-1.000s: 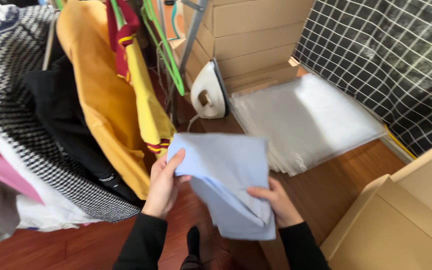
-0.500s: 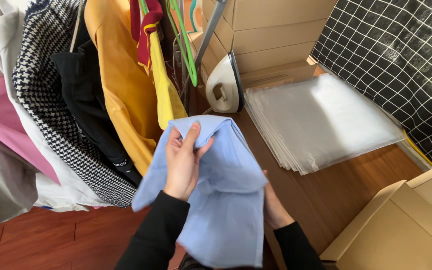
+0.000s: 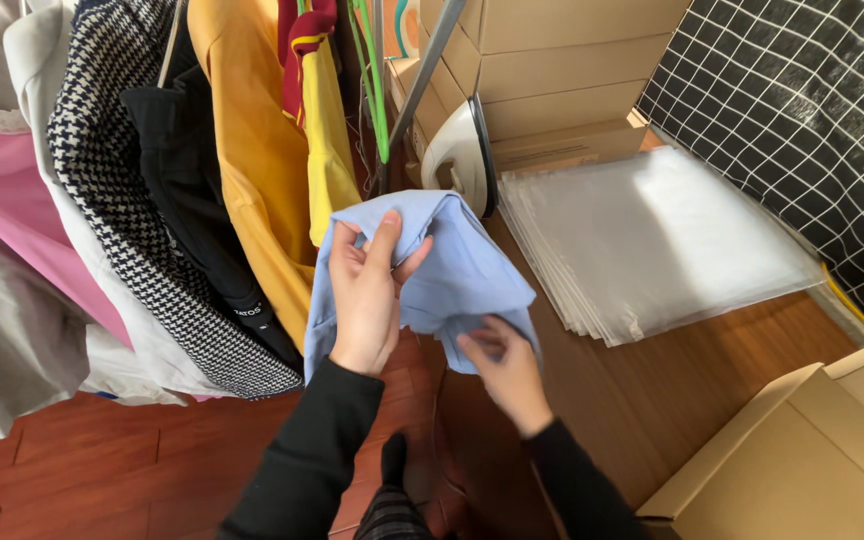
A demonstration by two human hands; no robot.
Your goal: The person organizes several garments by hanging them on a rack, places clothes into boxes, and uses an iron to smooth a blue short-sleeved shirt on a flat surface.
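Centrally, the left hand (image 3: 365, 298) grips the top fold of a light blue cloth (image 3: 452, 272), fingers closed over it; the right hand (image 3: 500, 366) pinches its lower edge. Just left hang a yellow garment (image 3: 252, 150) and a houndstooth coat (image 3: 112, 170). Far behind the cloth stands a white iron (image 3: 457, 150), partly hidden. Right lie clear plastic bags (image 3: 652, 240) on the wooden table (image 3: 672, 390).
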